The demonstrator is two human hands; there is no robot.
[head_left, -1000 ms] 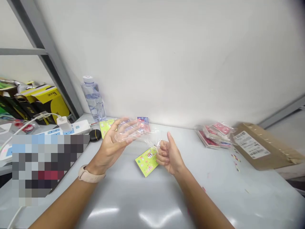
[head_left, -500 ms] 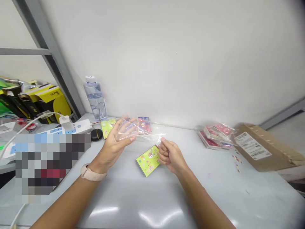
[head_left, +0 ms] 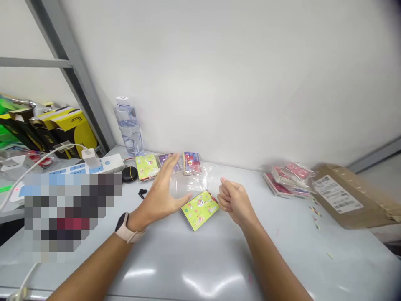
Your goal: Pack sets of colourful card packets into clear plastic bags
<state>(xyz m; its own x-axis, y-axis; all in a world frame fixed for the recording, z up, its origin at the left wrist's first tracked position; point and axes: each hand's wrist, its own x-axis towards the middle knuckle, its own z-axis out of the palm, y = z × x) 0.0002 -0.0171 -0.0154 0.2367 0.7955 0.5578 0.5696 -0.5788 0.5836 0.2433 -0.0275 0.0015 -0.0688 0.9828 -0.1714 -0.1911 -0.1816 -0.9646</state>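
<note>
Between my two hands hangs a clear plastic bag [head_left: 196, 182]. My right hand [head_left: 233, 200] is closed, pinching the bag's right end between thumb and fingers. My left hand [head_left: 161, 194] is spread, thumb and fingers apart, at the bag's left end; whether it touches the plastic I cannot tell. Just below the bag, a green patterned booklet [head_left: 200, 210] lies tilted on the grey table [head_left: 175, 255]. Behind my left hand lie another green booklet [head_left: 147, 166] and a purple one [head_left: 175, 162], partly covered by my fingers. A red and blue booklet [head_left: 191, 162] is to their right.
A water bottle [head_left: 130, 129] stands by the wall. Left are a power strip [head_left: 108, 163], a black round case [head_left: 129, 174] and black earbuds [head_left: 142, 192]. On the right, bagged red booklets [head_left: 286, 179] lie beside a cardboard box [head_left: 347, 196].
My left hand has opened wider, its fingers no longer behind the plastic. The bag has moved slightly right with my right hand, and the earbuds and purple booklet now show.
</note>
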